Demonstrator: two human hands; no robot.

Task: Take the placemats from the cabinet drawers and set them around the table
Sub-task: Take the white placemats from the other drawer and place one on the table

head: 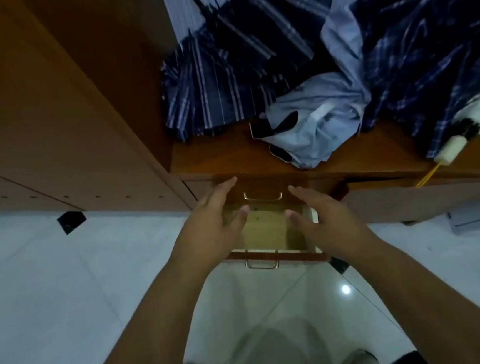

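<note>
A lower cabinet drawer (pixel 273 255) with a brass handle is pulled out below me. Its pale wooden bottom (pixel 265 230) shows, and I see no placemat in it. Just above it, a second drawer front (pixel 263 189) with a brass handle is closed. My left hand (pixel 212 225) hovers over the left side of the open drawer with fingers spread and nothing in it. My right hand (pixel 324 219) hovers over the right side, fingers apart and empty. The dining table is out of view.
Dark blue plaid clothes (pixel 235 68) and a pale blue shirt (pixel 317 127) hang and pile on the cabinet shelf (pixel 213 154). A tall wooden cabinet side (pixel 36 102) stands at left. White glossy floor tiles (pixel 49 301) lie below, with a black tape mark (pixel 71 221).
</note>
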